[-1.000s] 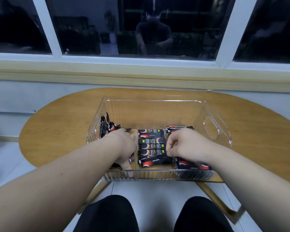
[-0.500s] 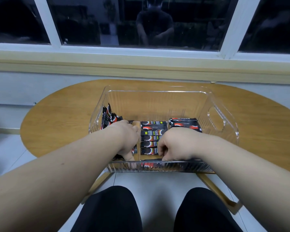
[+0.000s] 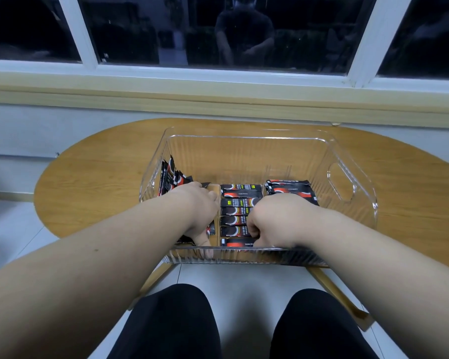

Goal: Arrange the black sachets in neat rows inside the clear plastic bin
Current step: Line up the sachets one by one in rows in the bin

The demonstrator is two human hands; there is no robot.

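A clear plastic bin [image 3: 244, 137] sits at the near edge of a wooden tabletop [image 3: 88, 177] and holds black sachets [image 3: 240, 194], which look like light, limp, slick strips best pinched at a flat end. By the bin's left wall a loose bunch [image 3: 170, 177] leans upright, and the left hand [image 3: 200, 211] reaches down beside it with its fingers hidden, so its grip cannot be told. The right hand [image 3: 272, 221], fingers curled, pinches the right end of the nearest sachet [image 3: 237, 242] in the flat middle row, and a low stack [image 3: 290, 189] lies behind it.

The black sachets [image 3: 240, 194] just beyond the fingers [image 3: 252, 229] carry white and yellow print. None is legible.
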